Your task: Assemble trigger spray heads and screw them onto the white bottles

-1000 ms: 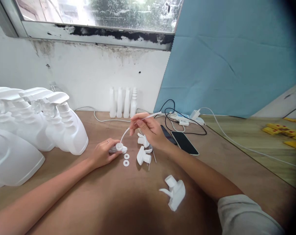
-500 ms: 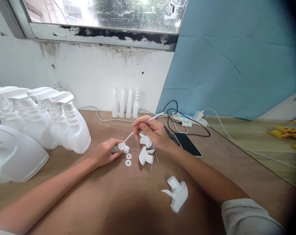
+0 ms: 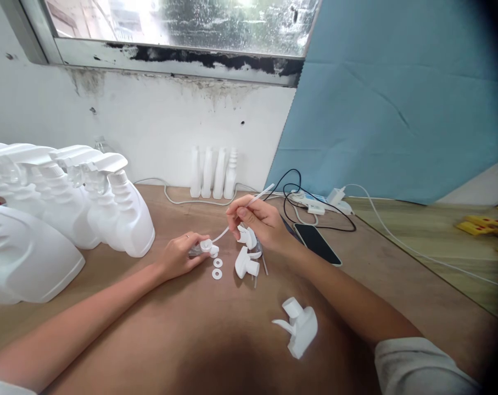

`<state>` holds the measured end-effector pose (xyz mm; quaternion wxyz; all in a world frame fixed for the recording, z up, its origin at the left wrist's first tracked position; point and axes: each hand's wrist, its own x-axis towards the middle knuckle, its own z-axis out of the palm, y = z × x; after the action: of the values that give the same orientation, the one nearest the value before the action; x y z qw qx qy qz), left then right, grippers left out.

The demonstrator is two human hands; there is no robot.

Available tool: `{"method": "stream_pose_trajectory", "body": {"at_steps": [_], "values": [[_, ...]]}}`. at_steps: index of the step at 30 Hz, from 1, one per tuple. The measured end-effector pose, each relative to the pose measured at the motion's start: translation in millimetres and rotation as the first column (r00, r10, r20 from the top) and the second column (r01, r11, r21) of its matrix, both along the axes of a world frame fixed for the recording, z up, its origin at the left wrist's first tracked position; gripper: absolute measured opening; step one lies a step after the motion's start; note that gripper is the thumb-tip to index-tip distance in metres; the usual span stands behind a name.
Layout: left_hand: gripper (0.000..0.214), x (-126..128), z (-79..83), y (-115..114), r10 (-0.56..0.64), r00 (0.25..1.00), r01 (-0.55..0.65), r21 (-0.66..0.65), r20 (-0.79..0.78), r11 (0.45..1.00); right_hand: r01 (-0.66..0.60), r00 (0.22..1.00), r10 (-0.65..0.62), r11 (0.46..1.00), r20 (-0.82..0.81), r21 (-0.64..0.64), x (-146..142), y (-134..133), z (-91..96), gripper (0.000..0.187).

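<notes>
Closest to you there's a loose sprayer head (image 3: 301, 330) lying on the wooden table, nearer than both hands and just inside your right forearm. Nothing's touching it. A bit farther out, two flat white rings (image 3: 217, 273) sit just on the near side of your left fingertips, one behind the other.

Now the bit that matters. Your left hand (image 3: 182, 255) is low, with thumb and fingers pinching a white fitting (image 3: 206, 245), its round mouth facing up. Your right hand (image 3: 262, 222) is up and to the right of it, fingers curled, pinching a thin white tube (image 3: 263, 192). That tube's long axis slopes down and left out of your right grip, straight toward the left hand, with the other end poking up past your right knuckles. So the right hand carries the tube, but its low end is nearer your left. That end is right by the fitting's mouth; I honestly can't tell whether it's inside or just against the edge.

Two more sprayer heads (image 3: 246, 264) lie between your hands, under the right fingers. Past both hands, four slim white bottles (image 3: 219, 174) stand by the wall.
</notes>
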<state>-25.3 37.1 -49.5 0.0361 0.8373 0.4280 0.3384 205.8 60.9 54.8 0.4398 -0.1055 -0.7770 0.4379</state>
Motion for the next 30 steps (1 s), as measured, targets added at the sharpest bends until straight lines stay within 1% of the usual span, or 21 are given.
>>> {"method": "stream_pose_trajectory", "body": {"at_steps": [7,19,24,30], "values": [[0.032,0.0,-0.4,1.6,-0.018,0.999,0.018,-0.018,0.026,1.0,-0.007,1.0,0.007,1.0,-0.014,-0.029,-0.1,-0.5,0.6,0.018],[0.031,-1.4,-1.6,0.2,-0.014,0.999,0.015,-0.039,0.034,0.999,0.012,1.0,-0.01,0.997,0.026,-0.082,1.9,-3.4,5.0,0.017],[0.032,-1.4,-2.0,-0.2,-0.017,0.999,0.019,-0.041,0.038,0.999,0.007,0.999,-0.003,0.996,0.043,-0.083,2.8,-1.1,5.0,0.018],[0.03,-1.5,-1.6,-0.4,-0.019,0.999,0.02,-0.031,0.031,0.999,0.021,0.999,-0.018,0.995,0.032,-0.101,-3.4,0.5,9.2,0.018]]}}
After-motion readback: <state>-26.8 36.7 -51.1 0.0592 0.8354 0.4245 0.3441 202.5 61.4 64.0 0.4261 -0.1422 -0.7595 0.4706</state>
